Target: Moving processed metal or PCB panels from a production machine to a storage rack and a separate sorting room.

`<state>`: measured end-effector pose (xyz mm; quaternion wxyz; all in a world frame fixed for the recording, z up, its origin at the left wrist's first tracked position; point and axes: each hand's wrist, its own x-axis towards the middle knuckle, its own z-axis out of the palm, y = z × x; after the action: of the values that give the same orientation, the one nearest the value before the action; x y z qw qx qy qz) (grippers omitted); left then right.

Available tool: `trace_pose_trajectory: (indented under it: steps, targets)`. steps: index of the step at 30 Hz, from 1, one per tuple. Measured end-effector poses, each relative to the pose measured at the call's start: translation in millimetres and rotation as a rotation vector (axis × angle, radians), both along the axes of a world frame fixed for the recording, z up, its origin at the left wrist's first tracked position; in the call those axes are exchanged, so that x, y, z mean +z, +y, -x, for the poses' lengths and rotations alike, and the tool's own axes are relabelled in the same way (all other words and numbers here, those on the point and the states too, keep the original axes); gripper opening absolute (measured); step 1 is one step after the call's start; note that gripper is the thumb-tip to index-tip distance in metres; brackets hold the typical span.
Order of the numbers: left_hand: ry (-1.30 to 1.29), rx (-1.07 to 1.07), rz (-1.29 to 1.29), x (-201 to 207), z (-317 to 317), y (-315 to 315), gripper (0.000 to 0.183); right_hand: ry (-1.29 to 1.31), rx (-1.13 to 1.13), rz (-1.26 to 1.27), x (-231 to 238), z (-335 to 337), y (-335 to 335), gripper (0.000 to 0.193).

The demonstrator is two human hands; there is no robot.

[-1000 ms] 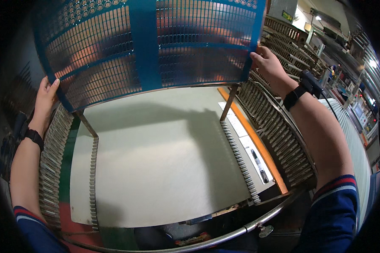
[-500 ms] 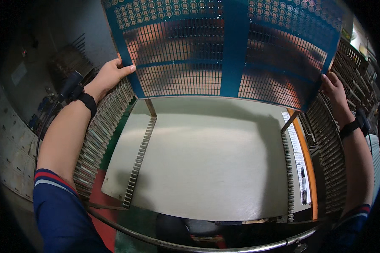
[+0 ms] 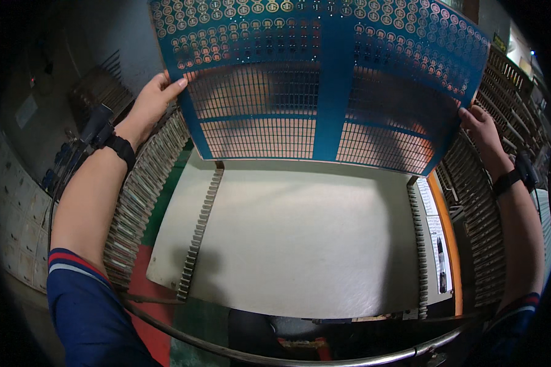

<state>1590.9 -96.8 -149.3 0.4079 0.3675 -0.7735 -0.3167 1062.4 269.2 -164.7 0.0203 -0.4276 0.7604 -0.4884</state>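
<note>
A large blue circuit board panel (image 3: pixel 333 98) with copper grids and rows of small round patterns stands upright at the far side of a pale board (image 3: pixel 300 244). My left hand (image 3: pixel 153 101) grips its left edge, thumb on the near face and fingers behind. At the right edge, my right hand (image 3: pixel 485 129) pinches it in the same way; some of those fingers are hidden. The panel's lower edge is near the far ends of two notched strips, the left strip (image 3: pixel 199 238) and the right strip (image 3: pixel 419 244). Whether it touches them I cannot tell.
Rows of slotted rack slats stand at left (image 3: pixel 144 196) and right (image 3: pixel 480 232). A curved metal rail (image 3: pixel 275 361) crosses the near side. Beside the right strip lie a printed sheet (image 3: pixel 433 226) and a pen (image 3: pixel 441 263), along an orange edge (image 3: pixel 450 244).
The panel's lower edge has come down and nearer, covering most of the two far posts. More of its round patterns show at the top. Both hands still hold it, shifted slightly left.
</note>
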Motion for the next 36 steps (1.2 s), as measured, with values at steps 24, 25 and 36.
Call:
trace_pose_trajectory:
  steps: [24,25,36]
  targets:
    - [0.063,-0.005,-0.126,-15,-11,-53,0.046,0.148,-0.091,0.070,8,-39,-13,0.039]
    - [-0.001,0.020,-0.107,-13,-10,-58,0.044,0.182,-0.090,0.026,5,-22,-12,0.041]
    - [-0.089,0.027,-0.093,-7,-2,-31,0.061,0.201,-0.121,-0.144,-3,-6,-3,0.053]
